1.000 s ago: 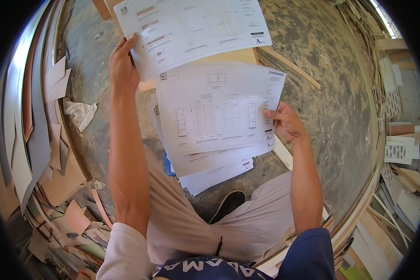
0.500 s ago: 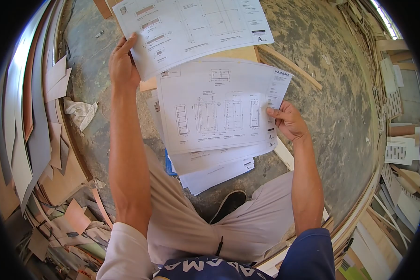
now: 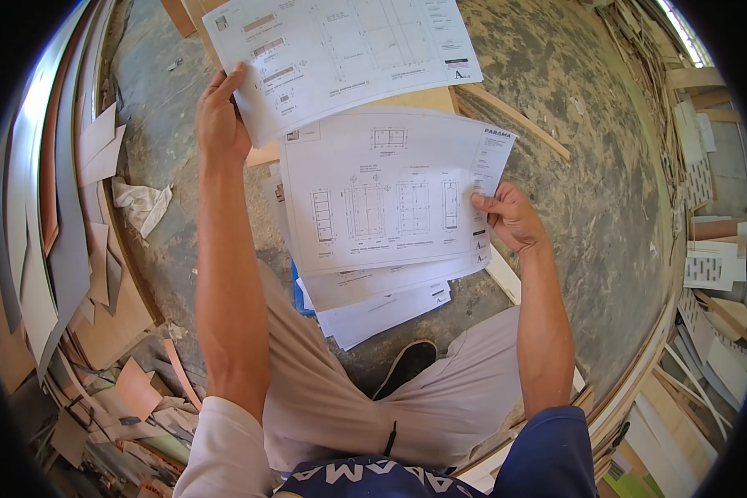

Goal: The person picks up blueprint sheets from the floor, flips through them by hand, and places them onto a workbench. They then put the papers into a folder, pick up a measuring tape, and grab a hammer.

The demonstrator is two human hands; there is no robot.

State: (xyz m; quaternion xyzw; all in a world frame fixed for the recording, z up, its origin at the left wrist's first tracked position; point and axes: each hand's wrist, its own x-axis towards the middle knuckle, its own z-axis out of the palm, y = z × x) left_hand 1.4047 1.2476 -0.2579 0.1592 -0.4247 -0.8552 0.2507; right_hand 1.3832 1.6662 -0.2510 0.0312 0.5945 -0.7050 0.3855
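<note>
My left hand (image 3: 222, 116) pinches the left edge of a printed drawing sheet (image 3: 340, 58) at the top of the view, thumb on the paper. Lower down, my right hand (image 3: 513, 217) grips the right edge of a second drawing sheet (image 3: 390, 195), thumb on top and fingers behind. This one bears cabinet-like line drawings and the word PARAMA. Its upper edge lies close under the first sheet. More printed sheets (image 3: 382, 314) show below it, and something blue (image 3: 302, 292) peeks out at their left.
Wooden strips (image 3: 523, 120) lie on the stained concrete floor (image 3: 606, 249) beyond the papers. Board offcuts (image 3: 66, 166) lean along the left, with a crumpled white cloth (image 3: 144, 206) beside them. Scrap panels (image 3: 710, 266) pile up at the right. A dark shoe (image 3: 407, 365) shows between my legs.
Both hands keep their holds on the sheets. The papers have shifted only very slightly, the upper sheet a little downward.
</note>
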